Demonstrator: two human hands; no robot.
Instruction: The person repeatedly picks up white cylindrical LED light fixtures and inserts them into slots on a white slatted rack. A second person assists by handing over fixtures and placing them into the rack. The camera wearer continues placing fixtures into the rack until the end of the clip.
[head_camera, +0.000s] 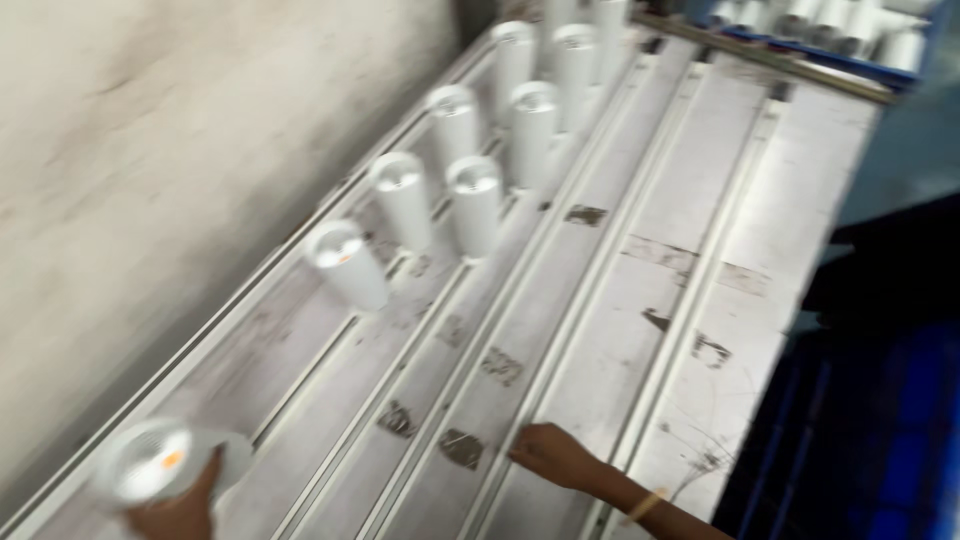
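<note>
Hidden/unclear: whole view motion-blurred; left hand cut off by the bottom edge.
Left hand: at 7 o'clock, fingers curled up around a white cylindrical housing, holding it.
Right hand: at 6 o'clock, resting loosely closed on the railed desk, holding nothing; forearm runs toward 5 o'clock.
Stock: white cylinders in two rows, centre toward 12 o'clock.
Surroundings: blue crate at 4 o'clock.

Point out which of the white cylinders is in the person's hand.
The white cylinder at the bottom-left corner, gripped by the left hand. It shows an orange spot inside. The other cylinders stand untouched in two rows farther up the railed white table.
</note>
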